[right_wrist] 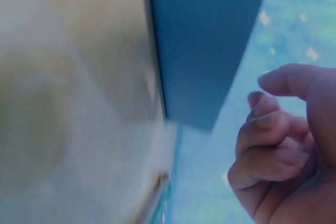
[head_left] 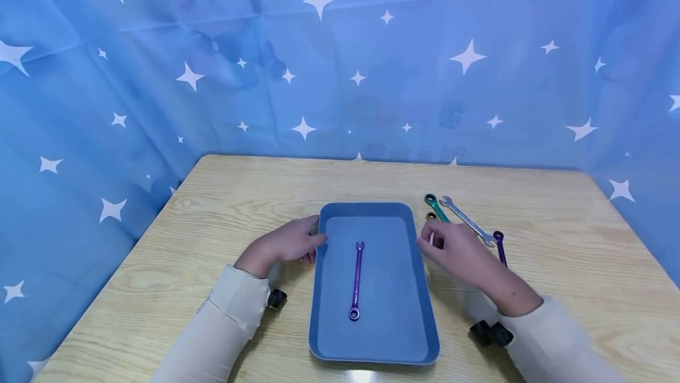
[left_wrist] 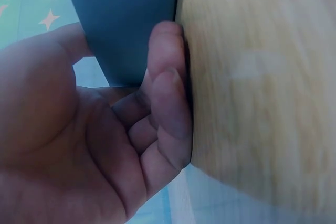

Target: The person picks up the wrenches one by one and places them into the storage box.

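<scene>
A blue rectangular tray [head_left: 372,347] lies on the wooden table with a purple combination wrench [head_left: 357,280] lengthwise inside it. At its left side my left hand [head_left: 287,242] grips the wall, thumb over the rim and fingers curled low on the outside; the left wrist view shows the fingers [left_wrist: 167,51] against the table. My right hand [head_left: 457,250] hovers just beside the tray's right rim, holding nothing. In the right wrist view its fingers [right_wrist: 262,135] are loosely curled, apart from the tray wall [right_wrist: 202,40].
Around my right hand lie a green ratchet wrench [head_left: 437,208], a silver wrench [head_left: 467,219], a bronze-coloured wrench end [head_left: 431,216] and a dark purple wrench [head_left: 500,247], partly hidden by the hand and forearm. A blue star-patterned curtain [head_left: 340,64] hangs behind the table [head_left: 249,194].
</scene>
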{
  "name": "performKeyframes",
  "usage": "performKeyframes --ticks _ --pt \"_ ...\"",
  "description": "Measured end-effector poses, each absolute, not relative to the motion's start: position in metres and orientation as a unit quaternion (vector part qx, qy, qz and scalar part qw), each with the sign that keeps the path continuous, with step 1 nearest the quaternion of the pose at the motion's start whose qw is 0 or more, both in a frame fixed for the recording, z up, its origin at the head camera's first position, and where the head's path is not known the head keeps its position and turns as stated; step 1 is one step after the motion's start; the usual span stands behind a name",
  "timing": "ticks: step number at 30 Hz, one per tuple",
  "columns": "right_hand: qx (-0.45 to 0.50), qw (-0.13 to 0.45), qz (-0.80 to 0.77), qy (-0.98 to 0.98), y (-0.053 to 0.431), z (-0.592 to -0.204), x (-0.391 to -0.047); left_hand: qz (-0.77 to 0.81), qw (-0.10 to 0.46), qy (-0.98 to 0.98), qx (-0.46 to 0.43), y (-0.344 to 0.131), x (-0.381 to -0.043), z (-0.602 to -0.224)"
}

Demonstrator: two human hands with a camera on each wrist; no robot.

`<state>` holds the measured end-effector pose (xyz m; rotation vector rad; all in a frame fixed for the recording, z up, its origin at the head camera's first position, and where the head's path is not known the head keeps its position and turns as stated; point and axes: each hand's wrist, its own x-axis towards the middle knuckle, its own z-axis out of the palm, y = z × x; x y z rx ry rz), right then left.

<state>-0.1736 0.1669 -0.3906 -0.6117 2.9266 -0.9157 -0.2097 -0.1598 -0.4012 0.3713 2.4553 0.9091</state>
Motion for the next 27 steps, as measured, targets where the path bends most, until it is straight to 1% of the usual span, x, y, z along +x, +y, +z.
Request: performKeyframes --ticks 3,10,18,27 --pt "-0.174 0.006 -0.26 0.95 0.177 -0.391 -0.182 0.329 0.245 0.902 0.131 -0.162 -0.209 -0.401" --pt "-0.142 0.024 -0.232 0.962 0.189 -0.393 -0.193 0.326 0.239 0.906 0.127 -0.163 -0.209 -0.4" --pt "-0.107 0.076 -0.227 0.965 0.199 -0.393 -0.194 0.338 0.244 0.9 0.129 -0.164 -0.209 -0.403" --pt "-0.094 0.103 -0.202 0.969 0.207 -0.397 -0.195 0.337 0.244 0.899 0.136 -0.16 -0.21 -0.402"
